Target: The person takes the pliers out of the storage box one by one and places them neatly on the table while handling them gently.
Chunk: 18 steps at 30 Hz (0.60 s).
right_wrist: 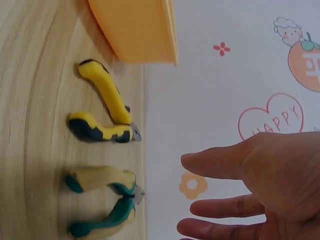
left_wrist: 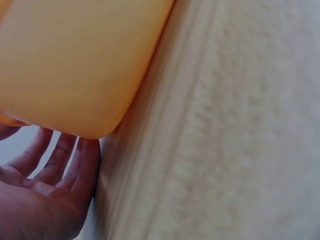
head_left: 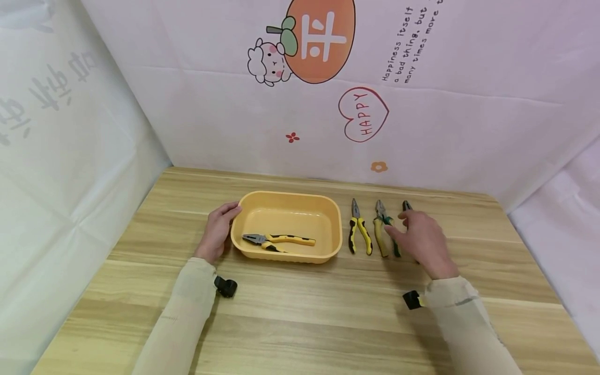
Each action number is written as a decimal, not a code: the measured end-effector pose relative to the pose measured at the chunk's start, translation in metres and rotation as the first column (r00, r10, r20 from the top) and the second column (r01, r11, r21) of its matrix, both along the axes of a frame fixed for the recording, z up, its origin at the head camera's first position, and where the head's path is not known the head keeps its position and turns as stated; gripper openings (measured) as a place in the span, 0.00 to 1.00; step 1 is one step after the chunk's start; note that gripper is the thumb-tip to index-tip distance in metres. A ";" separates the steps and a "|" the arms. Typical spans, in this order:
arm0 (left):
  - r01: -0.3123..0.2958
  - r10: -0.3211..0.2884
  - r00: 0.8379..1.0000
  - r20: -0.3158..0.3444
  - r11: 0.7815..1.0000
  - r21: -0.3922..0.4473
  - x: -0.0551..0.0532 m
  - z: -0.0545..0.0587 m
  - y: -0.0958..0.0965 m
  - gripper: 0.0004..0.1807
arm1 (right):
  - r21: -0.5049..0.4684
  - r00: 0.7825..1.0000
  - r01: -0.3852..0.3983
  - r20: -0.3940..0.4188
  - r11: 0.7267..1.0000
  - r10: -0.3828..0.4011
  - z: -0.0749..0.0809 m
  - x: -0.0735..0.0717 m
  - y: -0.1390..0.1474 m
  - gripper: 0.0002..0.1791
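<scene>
My left hand [head_left: 216, 229] is at the left end of a yellow plastic tray [head_left: 286, 257], its fingers reaching to the outer wall and rim. In the left wrist view, the fingers [left_wrist: 90, 165] are loosely bent against that wall. Combination pliers [head_left: 290, 239] with yellow-and-black handles lie inside the tray. Over the right end of a row of pliers hovers my right hand [head_left: 424, 242], thumb and fingers apart with nothing between them. Beneath it are pliers with dark jaws [head_left: 407, 205], mostly hidden. Beside these lie tan-and-green-handled pliers [head_left: 382, 234], then yellow-and-black needle-nose pliers [head_left: 360, 229].
Everything stands on a wood-grain table [head_left: 300, 312]. A white printed cloth [head_left: 211, 104] hangs behind the table's back edge, and another white cloth [head_left: 84, 172] hangs at the left. A small black device [head_left: 226, 287] is strapped at each wrist.
</scene>
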<state>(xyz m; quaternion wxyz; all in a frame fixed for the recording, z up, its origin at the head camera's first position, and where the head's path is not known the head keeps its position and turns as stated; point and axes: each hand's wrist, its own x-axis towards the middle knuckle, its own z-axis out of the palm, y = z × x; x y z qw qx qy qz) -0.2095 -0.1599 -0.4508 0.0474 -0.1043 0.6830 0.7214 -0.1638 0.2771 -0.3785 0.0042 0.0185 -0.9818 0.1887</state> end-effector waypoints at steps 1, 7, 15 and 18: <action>-0.001 0.001 1.000 0.002 1.000 0.002 0.000 0.000 0.000 0.23 | 0.002 1.000 -0.007 -0.002 1.000 0.007 0.000 0.000 -0.002 0.32; 0.009 -0.009 1.000 0.004 1.000 -0.011 0.001 0.001 0.000 0.23 | -0.006 1.000 -0.019 0.022 1.000 0.019 0.001 -0.001 -0.015 0.31; 0.007 -0.007 1.000 0.007 1.000 -0.003 0.001 0.001 0.000 0.23 | -0.018 0.999 -0.047 -0.008 0.999 0.046 0.001 -0.002 -0.028 0.30; 0.004 -0.004 1.000 0.010 1.000 0.000 0.001 0.001 0.000 0.23 | -0.019 0.999 -0.051 -0.001 0.999 0.051 0.003 -0.003 -0.033 0.30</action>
